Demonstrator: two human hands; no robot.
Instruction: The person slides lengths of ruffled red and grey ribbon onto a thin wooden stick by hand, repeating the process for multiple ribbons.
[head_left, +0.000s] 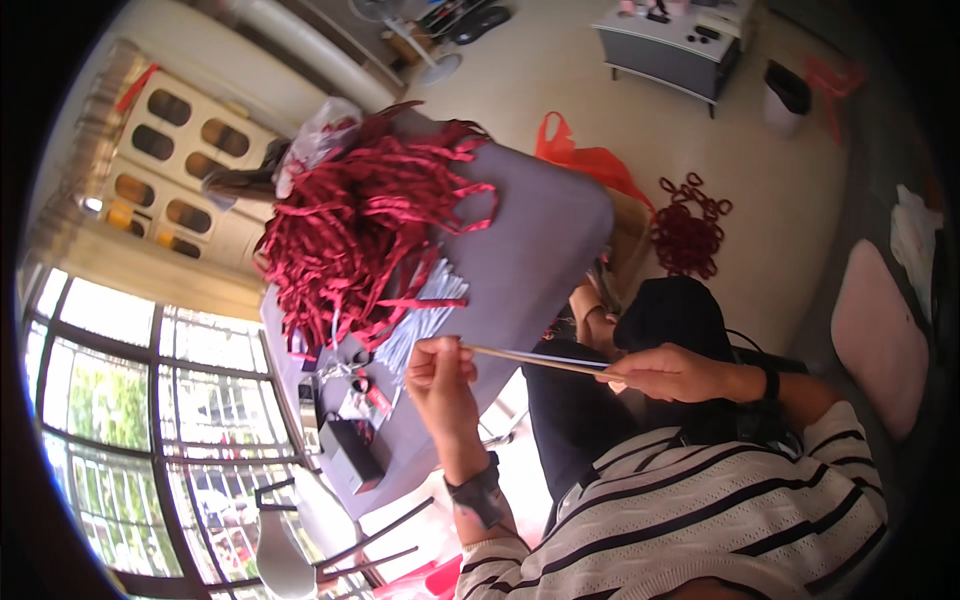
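My left hand (442, 371) pinches one end of a thin tan stick (540, 361), held above my lap. The other end lies in the fingers of my right hand (660, 373). A pale, narrow strip (555, 360) runs close along the stick between the hands; whether it is fixed to it I cannot tell. Beyond my left hand, a bundle of pale blue-white strips (424, 315) lies on the cloth-covered table (525, 217). A large heap of dark red fabric strips (360, 217) sits beside it, one strip reaching over the bundle.
Scissors (360, 384), a black box (351, 456) and small packets lie at the table's near left. A red plastic bag (585, 161) hangs by the table's right corner. Dark red fabric loops (688, 236) are piled on the floor. A white chair (285, 555) stands by the window.
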